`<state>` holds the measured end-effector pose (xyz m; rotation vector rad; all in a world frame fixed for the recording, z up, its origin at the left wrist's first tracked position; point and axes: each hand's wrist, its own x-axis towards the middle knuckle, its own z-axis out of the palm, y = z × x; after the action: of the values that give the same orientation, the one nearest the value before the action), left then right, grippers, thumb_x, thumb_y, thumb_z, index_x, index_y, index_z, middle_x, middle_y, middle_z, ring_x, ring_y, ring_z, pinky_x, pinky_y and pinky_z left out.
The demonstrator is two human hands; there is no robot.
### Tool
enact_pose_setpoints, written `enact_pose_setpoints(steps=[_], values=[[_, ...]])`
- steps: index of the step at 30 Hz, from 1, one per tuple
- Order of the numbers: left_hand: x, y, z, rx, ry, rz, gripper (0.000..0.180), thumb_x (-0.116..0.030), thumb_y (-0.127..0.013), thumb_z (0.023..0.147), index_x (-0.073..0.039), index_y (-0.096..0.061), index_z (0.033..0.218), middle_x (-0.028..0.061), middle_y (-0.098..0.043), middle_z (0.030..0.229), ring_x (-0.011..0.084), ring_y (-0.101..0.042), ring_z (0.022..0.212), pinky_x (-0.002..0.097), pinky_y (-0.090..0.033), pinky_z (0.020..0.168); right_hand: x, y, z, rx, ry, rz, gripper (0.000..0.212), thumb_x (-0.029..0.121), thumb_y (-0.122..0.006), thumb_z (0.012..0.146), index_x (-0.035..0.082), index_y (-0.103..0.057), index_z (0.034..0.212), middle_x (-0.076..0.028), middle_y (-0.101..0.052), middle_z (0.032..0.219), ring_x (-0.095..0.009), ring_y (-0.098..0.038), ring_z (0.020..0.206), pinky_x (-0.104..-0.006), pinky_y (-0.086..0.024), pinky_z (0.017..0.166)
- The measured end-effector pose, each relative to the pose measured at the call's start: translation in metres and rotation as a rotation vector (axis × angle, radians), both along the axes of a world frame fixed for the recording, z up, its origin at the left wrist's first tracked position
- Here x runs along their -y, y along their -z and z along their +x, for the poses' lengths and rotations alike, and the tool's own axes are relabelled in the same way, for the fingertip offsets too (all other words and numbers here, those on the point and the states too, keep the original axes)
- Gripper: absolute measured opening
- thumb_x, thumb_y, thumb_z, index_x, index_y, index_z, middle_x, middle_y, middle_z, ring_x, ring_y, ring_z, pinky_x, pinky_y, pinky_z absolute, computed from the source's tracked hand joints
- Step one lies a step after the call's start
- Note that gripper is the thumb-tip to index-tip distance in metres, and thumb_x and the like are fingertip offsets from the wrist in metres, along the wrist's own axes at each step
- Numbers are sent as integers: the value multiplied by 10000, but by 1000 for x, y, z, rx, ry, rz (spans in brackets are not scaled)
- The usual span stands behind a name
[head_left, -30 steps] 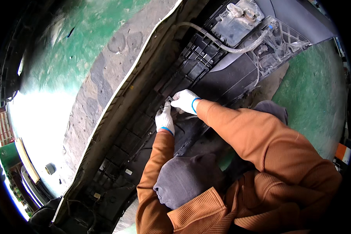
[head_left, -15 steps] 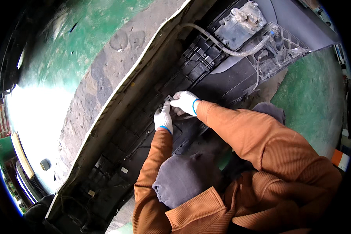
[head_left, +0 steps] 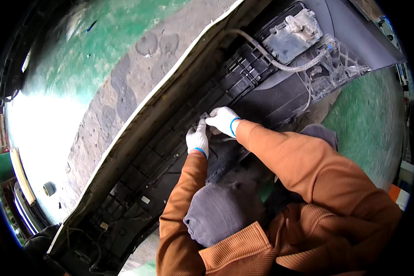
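Note:
A long black plastic vehicle panel, bumper-like, (head_left: pixel 273 105) with a pale raised edge (head_left: pixel 157 89) lies diagonally before me, its ribbed inner side up. Both my hands wear white knit gloves with blue cuffs and meet over the middle of the panel. My left hand (head_left: pixel 197 139) points its thumb and fingers upward, pinched at a small greyish piece (head_left: pixel 204 116). From the right, my right hand (head_left: pixel 222 120) pinches the same piece at its fingertips. Fingers hide most of the piece, so its kind cannot be told.
A dirty grey box-like unit (head_left: pixel 293 37) sits on the panel's upper right, with a grey hose (head_left: pixel 280 66) curving below it. A translucent ribbed part (head_left: pixel 338 62) is beside it. Green floor (head_left: pixel 124 27) and a stained grey mat (head_left: pixel 138 69) lie around the panel.
The view has shifted slightly, so the panel and hands appear a little further right. Both hands stay close together at the small piece, with little change in their grip.

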<state>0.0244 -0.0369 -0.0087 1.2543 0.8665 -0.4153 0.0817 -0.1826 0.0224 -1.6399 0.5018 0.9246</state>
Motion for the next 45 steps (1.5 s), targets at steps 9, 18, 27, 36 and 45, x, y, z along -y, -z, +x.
enact_pose_setpoints(steps=[9,18,27,36,45], values=[[-3,-11,2,-12,82,163,481,-350,-723,999,48,-675,1266,108,-745,1125,181,-685,976,335,-550,868,-9,-6,-4,90,-170,-126,269,242,-722,969,-22,-728,1021,-112,-756,906,-188,-714,751,-365,-585,715],[-10,6,0,39,2,-94,282,-299,-678,1038,-57,-720,1174,87,-746,1035,221,-712,891,369,-575,812,20,-3,-17,-155,338,340,312,257,-644,1039,47,-653,1270,-109,-722,1131,-221,-722,980,-373,-607,820],[-19,32,-2,-110,4,-219,261,-339,-725,1008,-87,-740,1075,57,-744,921,191,-700,716,356,-571,634,3,1,-45,60,37,103,310,299,-718,926,15,-778,1037,-128,-775,927,-211,-731,824,-370,-579,744],[-21,-6,13,-314,244,-12,410,-535,-589,1035,-150,-707,954,54,-753,869,219,-676,701,421,-538,661,-32,28,-65,-100,496,336,492,420,-664,970,-42,-727,1125,-233,-768,1055,-303,-760,942,-408,-592,844],[-17,9,17,-399,152,33,384,-422,-566,1060,-71,-720,1042,101,-757,954,271,-720,808,435,-600,723,-36,41,-62,118,218,-63,556,507,-621,1009,-43,-697,1031,-227,-754,960,-306,-745,889,-430,-587,782]])
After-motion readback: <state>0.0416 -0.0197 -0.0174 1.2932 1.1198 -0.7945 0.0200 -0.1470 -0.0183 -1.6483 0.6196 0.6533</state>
